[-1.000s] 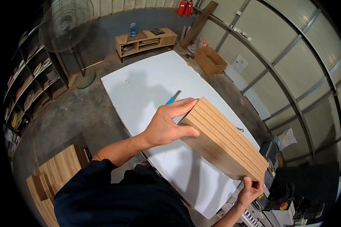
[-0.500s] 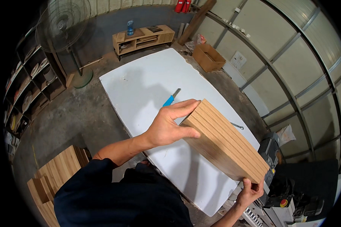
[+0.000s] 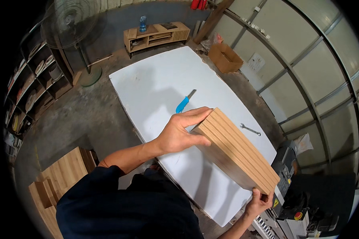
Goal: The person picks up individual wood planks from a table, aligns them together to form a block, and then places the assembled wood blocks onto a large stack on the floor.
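Between my two hands a wooden box-like piece (image 3: 239, 153) with a grooved, light-brown front is held up over the white tabletop (image 3: 147, 87). My left hand (image 3: 183, 131) grips its far left end, thumb on the near face and fingers along the top. At the near right end my right hand (image 3: 260, 203) clasps the lower corner, thumb in front and other fingers partly hidden behind. A blue-handled knife (image 3: 183, 104) lies on the tabletop just beyond my left hand. Right of the wooden piece lies a metal wrench (image 3: 250, 129).
A grey-black machine with a red button (image 3: 298, 215) stands at the right. Wooden furniture (image 3: 66, 169) sits at the lower left. Farther off are a standing fan (image 3: 69, 20), shelves (image 3: 36, 83), a low cabinet (image 3: 157, 38) bearing a blue bottle (image 3: 143, 24), and a cardboard box (image 3: 224, 58).
The view has shifted slightly, and the wooden piece has tilted a little in both hands. More of the wrench shows beside it. Both hands keep their grip.
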The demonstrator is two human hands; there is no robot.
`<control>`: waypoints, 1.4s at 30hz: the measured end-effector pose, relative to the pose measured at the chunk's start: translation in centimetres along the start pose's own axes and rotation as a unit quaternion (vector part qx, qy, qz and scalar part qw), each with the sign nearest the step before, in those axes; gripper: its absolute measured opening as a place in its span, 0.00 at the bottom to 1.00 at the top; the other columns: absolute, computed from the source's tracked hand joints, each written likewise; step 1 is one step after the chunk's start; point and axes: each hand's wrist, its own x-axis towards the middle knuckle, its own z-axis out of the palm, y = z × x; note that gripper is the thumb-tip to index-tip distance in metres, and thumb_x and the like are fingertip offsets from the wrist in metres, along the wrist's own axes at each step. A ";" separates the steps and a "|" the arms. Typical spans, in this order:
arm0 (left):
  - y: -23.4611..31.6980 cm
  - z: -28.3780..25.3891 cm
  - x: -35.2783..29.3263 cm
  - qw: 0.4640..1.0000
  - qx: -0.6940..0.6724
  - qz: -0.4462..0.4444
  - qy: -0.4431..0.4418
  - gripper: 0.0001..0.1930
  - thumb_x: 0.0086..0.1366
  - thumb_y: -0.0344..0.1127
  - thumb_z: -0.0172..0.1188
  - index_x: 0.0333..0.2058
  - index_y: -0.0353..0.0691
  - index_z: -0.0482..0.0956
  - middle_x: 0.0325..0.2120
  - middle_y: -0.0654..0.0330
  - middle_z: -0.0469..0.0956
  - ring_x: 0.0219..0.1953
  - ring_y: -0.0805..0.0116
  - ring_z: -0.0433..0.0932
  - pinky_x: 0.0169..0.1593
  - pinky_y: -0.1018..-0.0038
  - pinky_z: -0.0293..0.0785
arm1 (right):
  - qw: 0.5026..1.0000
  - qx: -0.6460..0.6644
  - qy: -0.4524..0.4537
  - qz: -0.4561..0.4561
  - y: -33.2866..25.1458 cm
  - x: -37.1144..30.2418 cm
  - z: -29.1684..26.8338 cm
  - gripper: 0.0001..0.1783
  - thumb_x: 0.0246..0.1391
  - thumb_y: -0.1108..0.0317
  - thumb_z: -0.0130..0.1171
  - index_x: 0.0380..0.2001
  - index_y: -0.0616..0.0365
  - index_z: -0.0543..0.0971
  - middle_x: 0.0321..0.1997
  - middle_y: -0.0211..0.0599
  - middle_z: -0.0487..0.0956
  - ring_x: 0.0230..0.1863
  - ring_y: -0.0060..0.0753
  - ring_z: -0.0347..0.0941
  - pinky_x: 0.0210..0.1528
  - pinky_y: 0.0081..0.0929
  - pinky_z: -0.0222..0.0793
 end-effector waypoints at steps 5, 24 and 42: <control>-5.8 1.2 -2.7 0.996 0.012 -0.088 -0.014 0.38 0.44 0.25 0.71 0.56 0.34 0.66 0.57 0.50 0.67 0.59 0.60 0.66 0.62 0.69 0.62 | 0.997 0.015 -0.006 0.073 7.3 -3.4 0.4 0.40 0.43 0.80 0.64 0.61 0.68 0.60 0.55 0.42 0.70 0.51 0.30 0.69 0.50 0.24 0.67; -14.5 3.2 -10.6 0.973 0.026 -0.217 -0.076 0.39 0.52 0.28 0.66 0.62 0.39 0.58 0.57 0.54 0.67 0.60 0.63 0.65 0.62 0.70 0.61 | 0.986 -0.066 -0.064 0.136 16.6 -10.8 1.2 0.38 0.53 0.70 0.62 0.63 0.64 0.56 0.63 0.45 0.63 0.61 0.36 0.61 0.63 0.32 0.54; -12.5 2.2 -13.9 0.956 -0.008 -0.281 -0.080 0.37 0.53 0.26 0.66 0.61 0.43 0.60 0.59 0.60 0.65 0.59 0.66 0.65 0.61 0.70 0.64 | 0.984 -0.073 -0.131 0.101 14.7 -12.7 0.3 0.44 0.45 0.67 0.69 0.62 0.59 0.56 0.65 0.41 0.60 0.60 0.36 0.62 0.62 0.31 0.58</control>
